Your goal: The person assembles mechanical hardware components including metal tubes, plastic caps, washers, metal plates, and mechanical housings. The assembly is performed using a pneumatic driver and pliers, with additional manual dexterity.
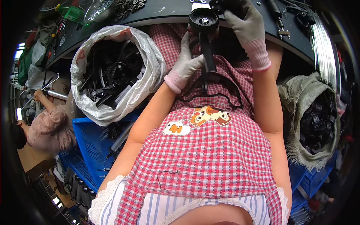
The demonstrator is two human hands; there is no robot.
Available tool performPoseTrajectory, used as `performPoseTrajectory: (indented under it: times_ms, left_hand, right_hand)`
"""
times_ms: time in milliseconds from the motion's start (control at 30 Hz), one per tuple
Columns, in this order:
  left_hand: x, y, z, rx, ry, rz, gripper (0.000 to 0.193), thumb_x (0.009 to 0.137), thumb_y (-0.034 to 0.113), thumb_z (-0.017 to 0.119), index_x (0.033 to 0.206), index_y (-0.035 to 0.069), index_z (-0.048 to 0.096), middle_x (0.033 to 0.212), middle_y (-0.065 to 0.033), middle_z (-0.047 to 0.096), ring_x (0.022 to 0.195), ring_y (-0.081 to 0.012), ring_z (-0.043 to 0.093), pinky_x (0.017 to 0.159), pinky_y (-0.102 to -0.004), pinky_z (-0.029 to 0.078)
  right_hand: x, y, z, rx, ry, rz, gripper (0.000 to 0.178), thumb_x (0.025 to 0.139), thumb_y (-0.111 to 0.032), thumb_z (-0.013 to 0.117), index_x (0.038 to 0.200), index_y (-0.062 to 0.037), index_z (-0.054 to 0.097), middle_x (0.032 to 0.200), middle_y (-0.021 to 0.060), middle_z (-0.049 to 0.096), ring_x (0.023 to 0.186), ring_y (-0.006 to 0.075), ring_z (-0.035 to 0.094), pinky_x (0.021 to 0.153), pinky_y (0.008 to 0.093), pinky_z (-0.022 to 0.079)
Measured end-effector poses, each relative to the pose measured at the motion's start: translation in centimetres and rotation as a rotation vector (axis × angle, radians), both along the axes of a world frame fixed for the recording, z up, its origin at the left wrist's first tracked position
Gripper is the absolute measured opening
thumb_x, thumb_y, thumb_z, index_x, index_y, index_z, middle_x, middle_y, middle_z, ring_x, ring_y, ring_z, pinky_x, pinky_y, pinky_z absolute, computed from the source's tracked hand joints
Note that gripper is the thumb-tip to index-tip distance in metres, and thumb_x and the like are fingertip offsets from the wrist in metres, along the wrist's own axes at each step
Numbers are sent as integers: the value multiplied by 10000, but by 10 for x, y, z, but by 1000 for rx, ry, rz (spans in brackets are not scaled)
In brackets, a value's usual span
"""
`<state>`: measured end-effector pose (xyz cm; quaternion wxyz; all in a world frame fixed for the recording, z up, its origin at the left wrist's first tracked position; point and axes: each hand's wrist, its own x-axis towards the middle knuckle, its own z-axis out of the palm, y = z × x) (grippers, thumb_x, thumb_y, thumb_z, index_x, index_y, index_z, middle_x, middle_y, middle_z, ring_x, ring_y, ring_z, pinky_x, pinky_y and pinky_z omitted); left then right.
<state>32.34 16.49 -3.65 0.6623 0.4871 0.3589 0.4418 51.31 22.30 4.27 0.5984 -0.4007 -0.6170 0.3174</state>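
Observation:
My left hand (183,69), in a pale grey glove with a pink cuff, is closed around a black plastic wheel assembly (207,50). A round, ribbed wheel with a shiny metal hub tops it, and a straight bar runs down from there toward my lap. Below the bar, a thin curved black frame (234,84) lies over the checked apron. My right hand (245,30), gloved alike, pinches a small round black part (217,6) just above and right of the wheel. Some of its fingertips are hidden behind that part and the picture's top edge.
At my left stands a white sack (80,90) of black plastic parts; another sack (296,123) is at right. Blue crates (90,146) sit below. The dark bench (165,10) carries small metal parts (125,9), a green bottle (71,14) and metal rods (325,48). Another person (52,123) works at left.

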Motion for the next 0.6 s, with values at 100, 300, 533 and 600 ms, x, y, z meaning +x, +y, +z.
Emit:
performPoseTrajectory:
  times_ms: [100,300,533,600]
  left_hand:
    - [9,-4,23,-15,-113,-27,1043,792,184,757,1487,166,-20,1365,-133,358,1257,-239,414,920,-368,514]
    - [5,1,7,117,-64,-43,1079,772,207,769,1481,101,-38,1403,-140,346,1298,-236,385,1073,-397,366]
    - [3,-9,27,45,-225,-67,1102,754,161,758,1495,177,-58,1402,-144,362,1288,-230,400,1024,-349,399]
    - [1,-8,32,-8,-240,-84,1102,750,161,759,1494,168,-55,1396,-141,372,1284,-229,404,1013,-342,407]
  right_hand:
    - [-8,-3,7,310,-489,-185,215,790,-26,663,1000,-67,640,948,73,678,814,193,673,735,281,531]
    - [-16,-2,29,383,-724,-81,145,706,-15,672,819,-78,607,805,64,623,764,268,634,668,364,518]
    - [-7,-3,47,225,-844,96,160,709,-14,673,854,-75,649,826,69,639,773,256,636,693,362,515]
    - [-4,-13,61,98,-891,204,298,729,11,661,1007,-94,686,928,68,658,863,256,642,762,359,524]
